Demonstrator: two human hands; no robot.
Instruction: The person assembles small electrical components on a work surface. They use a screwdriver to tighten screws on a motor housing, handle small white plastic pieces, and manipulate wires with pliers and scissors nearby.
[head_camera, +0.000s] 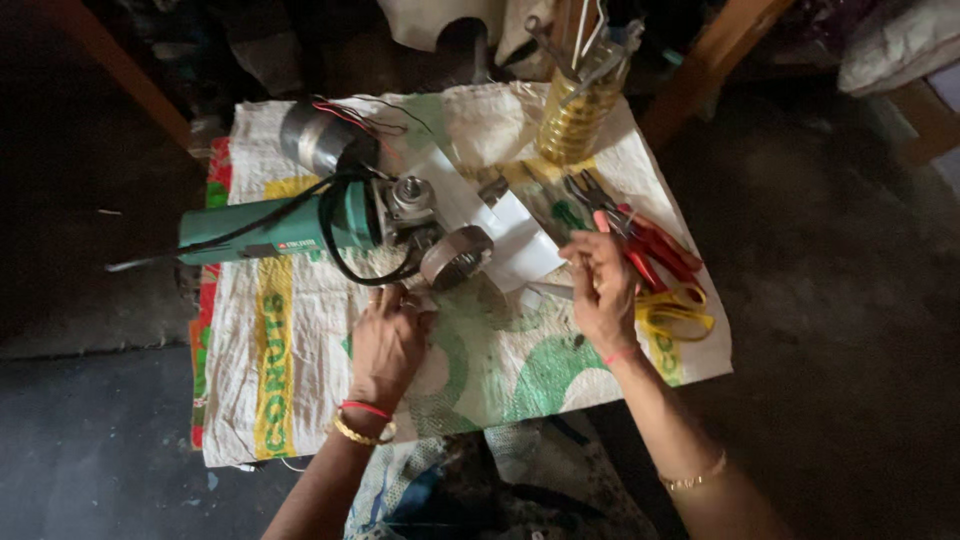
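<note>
On the woven sack (300, 400) spread over the floor, both hands are kept low and apart, one at each side of a round metal part (456, 257). The left hand (388, 342) is curled with its fingertips pinched together near the front of the grinder (300, 230); something small may be nipped there, but what it is cannot be told. The right hand (603, 290) is half closed, fingers bent, just beside the red pliers (650, 245), and a thin pale piece seems to be held under it; the grip itself is not shown clearly.

The grinder, green-bodied and lying on its side, has its head opened, so that the spindle and gear housing (408, 205) are bared, with its black cord (340, 240) looped about it. Behind it a metal cylinder (315, 135) with red wires is laid. White paper (500, 225) is spread under the parts, yellow-handled scissors (675, 310) lie at the right, and a bottle of yellow oil (578, 105) holding tools stands at the far edge.

Disassembly or refitting of the grinder head is judged to be the step in hand. A small part would next have to be brought to the housing and seated squarely, with the body steadied by the other hand.
</note>
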